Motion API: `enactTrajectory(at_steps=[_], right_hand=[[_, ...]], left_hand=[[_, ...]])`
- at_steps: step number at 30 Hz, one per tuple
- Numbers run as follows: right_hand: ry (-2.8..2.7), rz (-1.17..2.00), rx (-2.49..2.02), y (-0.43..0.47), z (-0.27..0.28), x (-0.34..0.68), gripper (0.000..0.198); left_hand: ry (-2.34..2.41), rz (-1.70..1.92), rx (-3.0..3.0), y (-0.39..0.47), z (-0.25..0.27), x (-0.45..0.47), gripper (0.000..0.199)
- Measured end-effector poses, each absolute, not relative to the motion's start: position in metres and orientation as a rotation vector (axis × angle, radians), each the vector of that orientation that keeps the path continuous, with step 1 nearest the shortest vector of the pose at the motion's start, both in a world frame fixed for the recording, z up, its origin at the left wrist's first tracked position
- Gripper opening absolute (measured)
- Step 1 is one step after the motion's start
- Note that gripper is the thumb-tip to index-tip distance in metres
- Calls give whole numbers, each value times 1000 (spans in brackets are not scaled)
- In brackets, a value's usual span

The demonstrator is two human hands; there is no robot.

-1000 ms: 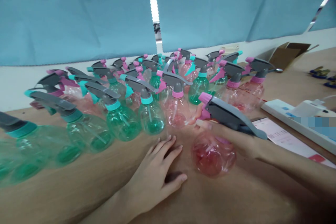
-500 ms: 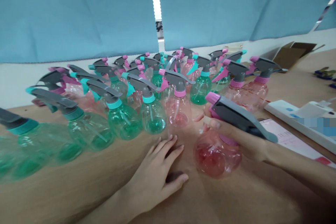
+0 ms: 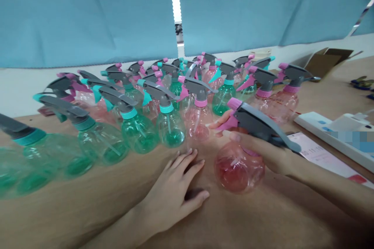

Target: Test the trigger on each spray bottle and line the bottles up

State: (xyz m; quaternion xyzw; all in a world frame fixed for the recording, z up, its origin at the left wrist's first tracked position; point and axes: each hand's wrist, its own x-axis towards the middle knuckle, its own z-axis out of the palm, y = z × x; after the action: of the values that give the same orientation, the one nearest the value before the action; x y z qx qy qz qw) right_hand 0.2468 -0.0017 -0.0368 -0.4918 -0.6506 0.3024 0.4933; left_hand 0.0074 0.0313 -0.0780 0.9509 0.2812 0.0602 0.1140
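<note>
A pink spray bottle (image 3: 238, 169) with a grey and pink trigger head is in my right hand (image 3: 251, 146), whose fingers wrap round its neck below the trigger. The bottle leans slightly, its nozzle towards the rows of bottles. My left hand (image 3: 178, 186) lies flat on the table (image 3: 117, 210), fingers spread, holding nothing. Just beyond it stand a green spray bottle (image 3: 171, 128) with a turquoise collar and another pink spray bottle (image 3: 200, 120).
Several more green spray bottles (image 3: 140, 136) and pink ones fill the back and left. To the right lie a phone (image 3: 315, 151) and a white power strip (image 3: 318, 124). An open cardboard box (image 3: 324, 64) sits farther back, before a blue curtain (image 3: 117, 11).
My right hand has shifted the pink bottle slightly left and its trigger now shows more fully, with fingers in front of it. My left hand stays in place.
</note>
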Motion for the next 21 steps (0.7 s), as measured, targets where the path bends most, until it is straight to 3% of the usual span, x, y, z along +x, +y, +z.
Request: enactTrajectory(at_steps=[11,21], right_hand=[[-1547,539,-1416,-5,-29,235,26],[-1553,540,-1390,-8,-32,233,16]], left_hand=[[816,193,2795,31,-79,7,53],[821,224,2809,30,-80,7,53]])
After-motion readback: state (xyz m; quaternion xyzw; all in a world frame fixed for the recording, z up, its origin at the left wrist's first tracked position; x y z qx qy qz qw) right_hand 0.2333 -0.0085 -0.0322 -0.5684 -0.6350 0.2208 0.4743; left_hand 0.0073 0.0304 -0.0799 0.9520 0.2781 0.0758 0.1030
